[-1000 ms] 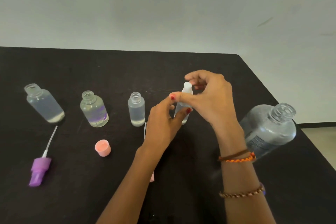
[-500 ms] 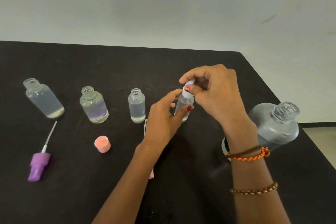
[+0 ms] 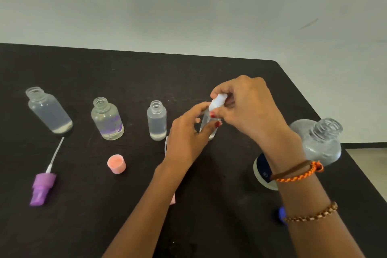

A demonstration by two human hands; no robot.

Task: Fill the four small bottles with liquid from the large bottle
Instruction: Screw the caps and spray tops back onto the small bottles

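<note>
Three open small bottles with clear liquid stand in a row on the black table (image 3: 125, 73): a far-left bottle (image 3: 49, 110), a bottle with purple print (image 3: 107, 119), and a narrow bottle (image 3: 156, 120). A fourth small bottle (image 3: 206, 125) stands to their right, gripped by my left hand (image 3: 188, 136). My right hand (image 3: 247, 107) pinches a white cap (image 3: 217, 101) on that bottle's neck. The large clear bottle (image 3: 318, 140) stands open at the right, partly behind my right wrist.
A purple spray pump (image 3: 43, 186) with a white tube lies at front left. A pink cap (image 3: 116, 164) lies in front of the printed bottle. A blue cap (image 3: 281, 214) shows beside my right forearm. The table's right edge runs close to the large bottle.
My right hand has lowered the white cap onto the fourth bottle's neck and turned on it. My left hand keeps its hold on the bottle.
</note>
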